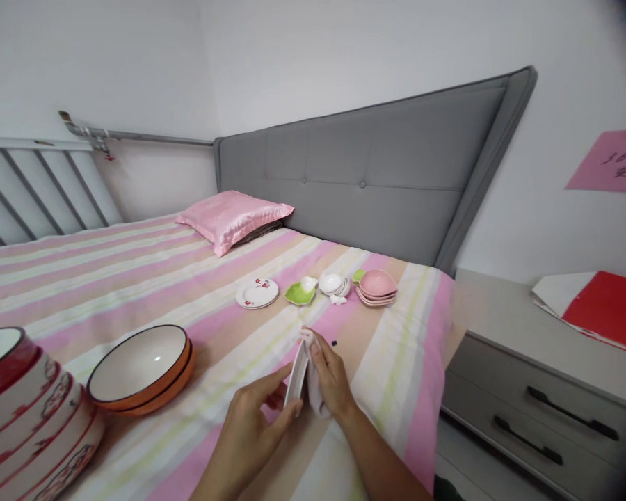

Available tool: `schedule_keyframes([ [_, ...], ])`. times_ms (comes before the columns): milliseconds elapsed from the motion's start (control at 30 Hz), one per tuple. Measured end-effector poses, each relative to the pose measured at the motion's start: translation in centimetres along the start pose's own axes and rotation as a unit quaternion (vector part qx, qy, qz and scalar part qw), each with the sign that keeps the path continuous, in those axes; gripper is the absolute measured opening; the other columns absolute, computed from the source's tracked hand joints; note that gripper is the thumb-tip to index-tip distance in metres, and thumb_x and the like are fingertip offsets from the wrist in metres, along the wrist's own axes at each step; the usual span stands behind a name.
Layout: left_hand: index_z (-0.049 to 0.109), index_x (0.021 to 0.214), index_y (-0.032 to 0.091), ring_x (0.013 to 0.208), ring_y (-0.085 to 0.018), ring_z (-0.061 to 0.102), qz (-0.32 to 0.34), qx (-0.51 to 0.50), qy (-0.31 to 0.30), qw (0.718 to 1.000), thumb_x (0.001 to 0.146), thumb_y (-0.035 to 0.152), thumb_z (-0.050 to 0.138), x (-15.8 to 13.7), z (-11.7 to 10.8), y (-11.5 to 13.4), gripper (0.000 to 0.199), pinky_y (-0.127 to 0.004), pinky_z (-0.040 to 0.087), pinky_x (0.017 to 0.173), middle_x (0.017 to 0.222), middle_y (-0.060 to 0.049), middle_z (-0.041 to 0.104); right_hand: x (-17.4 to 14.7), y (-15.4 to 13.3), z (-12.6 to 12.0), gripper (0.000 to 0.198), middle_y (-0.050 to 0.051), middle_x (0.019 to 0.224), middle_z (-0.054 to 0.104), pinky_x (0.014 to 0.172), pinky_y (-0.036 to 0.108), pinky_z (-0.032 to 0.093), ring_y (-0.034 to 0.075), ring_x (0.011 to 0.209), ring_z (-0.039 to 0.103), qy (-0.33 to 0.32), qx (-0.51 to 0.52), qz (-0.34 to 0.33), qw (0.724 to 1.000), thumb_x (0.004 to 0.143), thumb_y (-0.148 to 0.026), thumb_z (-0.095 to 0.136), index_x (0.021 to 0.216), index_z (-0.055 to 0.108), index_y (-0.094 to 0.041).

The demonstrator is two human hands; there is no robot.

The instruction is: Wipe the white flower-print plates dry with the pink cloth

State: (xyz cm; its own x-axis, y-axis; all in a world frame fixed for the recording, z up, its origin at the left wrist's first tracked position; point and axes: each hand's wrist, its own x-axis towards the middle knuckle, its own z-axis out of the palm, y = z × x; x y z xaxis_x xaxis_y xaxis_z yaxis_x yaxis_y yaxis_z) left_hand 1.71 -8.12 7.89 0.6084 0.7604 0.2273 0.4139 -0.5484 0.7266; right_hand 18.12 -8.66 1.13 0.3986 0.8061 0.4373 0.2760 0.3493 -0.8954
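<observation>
Over the striped bedsheet, my left hand [261,417] grips a small white plate [296,376], which is tilted up nearly on edge. My right hand [331,372] is closed around a pale cloth [314,390] pressed against the plate's right side and upper rim. The plate's face is mostly hidden from me. Just beyond the hands lie white plates with red flowers [257,293], a green leaf-shaped dish [300,293] with a small white piece on it, a stack of small white bowls [332,284], and stacked pink dishes [378,284].
At the left stand orange bowls [140,369] and a tall stack of red-and-white bowls [36,424]. A pink pillow [234,216] lies near the grey headboard [355,167]. To the right is a nightstand [522,410] with a red-and-white item [599,306]. A small black bit [334,343] lies on the sheet.
</observation>
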Motion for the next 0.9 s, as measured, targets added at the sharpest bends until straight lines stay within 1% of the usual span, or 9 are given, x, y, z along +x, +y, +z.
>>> schedule_keyframes([
  [67,0.057,0.123,0.018,0.064,-0.014,0.059,-0.019,-0.002,0.004,1.0,0.078,0.032,0.057,0.0,-0.2,0.1,0.047,-0.026,0.048,0.066,0.074,-0.001,0.066,0.0,0.1,0.0,0.04,0.005,0.12,0.062,0.1,0.035,0.043,0.02,0.113,0.056,-0.001,-0.008,0.013,1.0,0.094,-0.04,0.037,0.126,0.053,-0.023],
  [133,0.059,0.119,0.018,0.066,-0.016,0.06,-0.033,0.003,-0.007,0.999,0.075,0.03,0.059,0.0,-0.4,0.3,0.046,-0.026,0.048,0.066,0.076,-0.002,0.067,-0.1,0.1,0.1,0.039,0.004,0.118,0.063,0.099,0.035,0.043,0.02,0.111,0.057,-0.003,-0.016,0.026,1.0,0.094,-0.041,0.038,0.125,0.054,-0.024],
  [267,0.066,0.096,0.021,0.067,-0.019,0.06,-0.064,0.043,-0.065,0.995,0.065,0.028,0.064,-0.3,-0.3,0.7,0.032,-0.026,0.044,0.062,0.076,-0.002,0.069,-0.1,0.0,0.2,0.038,0.004,0.116,0.064,0.098,0.035,0.044,0.02,0.11,0.058,0.0,-0.02,0.021,1.0,0.093,-0.04,0.038,0.123,0.055,-0.024],
  [367,0.065,0.083,0.021,0.069,-0.02,0.06,-0.089,0.082,-0.1,0.988,0.061,0.023,0.064,-0.4,0.1,0.5,0.021,-0.025,0.041,0.061,0.075,-0.002,0.068,0.0,0.1,0.2,0.037,0.005,0.114,0.065,0.097,0.035,0.045,0.02,0.108,0.059,0.012,-0.019,0.007,1.0,0.093,-0.04,0.039,0.122,0.057,-0.023],
  [467,0.064,0.076,0.021,0.071,-0.021,0.061,-0.087,0.101,-0.102,0.986,0.063,0.02,0.06,-0.4,0.3,0.1,0.014,-0.025,0.039,0.062,0.076,-0.002,0.068,0.0,0.2,0.2,0.037,0.005,0.114,0.065,0.097,0.036,0.045,0.021,0.108,0.059,0.019,-0.021,0.008,1.0,0.093,-0.04,0.039,0.121,0.057,-0.023],
  [600,0.063,0.073,0.02,0.067,-0.02,0.06,-0.079,0.123,-0.104,0.984,0.069,0.021,0.054,-0.4,0.1,-0.2,0.01,-0.025,0.036,0.06,0.072,-0.002,0.067,0.0,0.5,0.3,0.038,0.006,0.117,0.064,0.097,0.036,0.045,0.021,0.11,0.058,0.023,-0.019,0.019,0.999,0.093,-0.04,0.04,0.122,0.056,-0.023],
  [767,0.059,0.069,0.019,0.063,-0.019,0.058,-0.072,0.187,-0.129,0.971,0.076,0.023,0.047,-0.5,-0.3,0.2,0.015,-0.026,0.032,0.057,0.069,-0.004,0.066,0.0,0.5,0.2,0.039,0.006,0.118,0.063,0.095,0.036,0.045,0.021,0.11,0.058,0.019,-0.016,0.043,0.999,0.093,-0.041,0.039,0.123,0.056,-0.023],
  [900,0.058,0.069,0.019,0.062,-0.02,0.058,-0.073,0.233,-0.125,0.962,0.077,0.024,0.047,-0.5,-0.7,0.8,0.015,-0.026,0.031,0.057,0.069,-0.005,0.065,-0.1,0.4,0.1,0.039,0.005,0.115,0.064,0.094,0.035,0.045,0.021,0.108,0.059,0.017,-0.014,0.048,0.999,0.093,-0.042,0.038,0.122,0.056,-0.024],
])
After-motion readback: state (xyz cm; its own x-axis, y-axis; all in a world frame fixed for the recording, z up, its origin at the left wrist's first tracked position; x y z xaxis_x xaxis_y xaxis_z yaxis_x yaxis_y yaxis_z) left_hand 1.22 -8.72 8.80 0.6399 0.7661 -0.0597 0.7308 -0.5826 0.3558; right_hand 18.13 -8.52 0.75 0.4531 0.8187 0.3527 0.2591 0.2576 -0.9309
